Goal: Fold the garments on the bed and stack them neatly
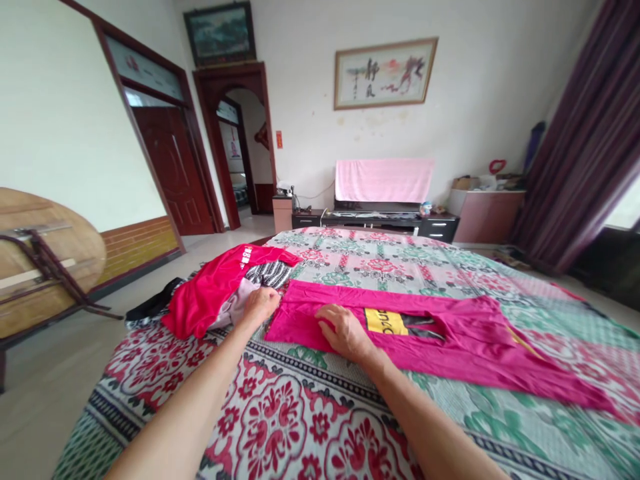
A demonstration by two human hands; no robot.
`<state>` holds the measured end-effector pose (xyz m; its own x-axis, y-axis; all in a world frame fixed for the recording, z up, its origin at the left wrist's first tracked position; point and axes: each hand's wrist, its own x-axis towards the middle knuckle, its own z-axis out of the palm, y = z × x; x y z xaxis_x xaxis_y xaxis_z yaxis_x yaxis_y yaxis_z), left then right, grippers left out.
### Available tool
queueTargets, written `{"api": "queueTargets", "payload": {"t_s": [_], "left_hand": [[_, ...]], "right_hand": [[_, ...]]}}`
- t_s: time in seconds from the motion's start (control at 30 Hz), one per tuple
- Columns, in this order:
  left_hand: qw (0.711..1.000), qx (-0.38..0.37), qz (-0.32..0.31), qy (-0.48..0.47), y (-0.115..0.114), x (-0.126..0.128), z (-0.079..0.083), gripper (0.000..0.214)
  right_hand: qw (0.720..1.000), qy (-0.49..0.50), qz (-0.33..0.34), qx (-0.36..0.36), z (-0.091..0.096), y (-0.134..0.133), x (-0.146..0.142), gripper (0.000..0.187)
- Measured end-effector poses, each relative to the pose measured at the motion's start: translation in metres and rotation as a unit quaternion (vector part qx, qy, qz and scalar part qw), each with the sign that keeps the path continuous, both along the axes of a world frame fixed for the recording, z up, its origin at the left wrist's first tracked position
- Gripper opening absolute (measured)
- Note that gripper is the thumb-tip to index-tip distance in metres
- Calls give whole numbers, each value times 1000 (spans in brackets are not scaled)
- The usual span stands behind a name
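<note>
A magenta garment (465, 340) lies spread lengthwise across the bed, with long narrow parts reaching to the right. A yellow patch with dark lettering (386, 322) shows in the gap at its middle. My left hand (263, 304) is closed at the garment's left end, its fingertips at the edge of the cloth; the exact grip is partly hidden. Flat on the left part of the garment rests my right hand (344, 329), fingers loosely bent and apart. Just left of my left hand is a heap of clothes with a bright red garment (215, 283) with white lettering on top.
A patterned bedspread (275, 413) covers the bed. Black cloth (155, 303) pokes out under the heap at the bed's left edge. A folded round wooden table (50, 247) leans at the left. Beyond the bed stands a low cabinet (437, 228); a purple curtain (565, 147) hangs right.
</note>
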<state>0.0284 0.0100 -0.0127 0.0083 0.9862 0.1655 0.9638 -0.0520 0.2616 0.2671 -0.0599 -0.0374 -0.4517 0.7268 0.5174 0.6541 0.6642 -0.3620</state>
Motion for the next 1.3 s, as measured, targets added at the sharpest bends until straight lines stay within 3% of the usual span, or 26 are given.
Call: {"api": "queueTargets", "payload": {"t_s": [0.2,0.37,0.5,0.63,0.87,1.07,1.13,1.3], "left_hand": [[998,-50,-23,6,29,6,13,30],[997,-67,-26,13,51,18,10,43],[996,-85,-13,32,69,27,8,32],[994,-104,-9,41,77,32,8,26],[993,-115,-25,25,68,32,17,21],[988,-156,-11,0,51,27,22,24],[984,-176,-1,-9,41,19,23,29],[967,-249,-8,-51,5,-11,28,43]], "right_hand": [[993,-53,102,4,9,-21,-45,24],[991,-130,26,-21,12,-25,-75,22],[982,-173,-63,-47,14,-21,-93,30],[980,-177,-76,-43,9,-16,-99,24],[987,-140,-75,-38,3,-14,-93,27],[995,-82,-20,-44,11,-15,-81,27],[996,-49,-30,-70,14,-4,-73,25],[986,12,-139,-94,21,49,-59,34]]}}
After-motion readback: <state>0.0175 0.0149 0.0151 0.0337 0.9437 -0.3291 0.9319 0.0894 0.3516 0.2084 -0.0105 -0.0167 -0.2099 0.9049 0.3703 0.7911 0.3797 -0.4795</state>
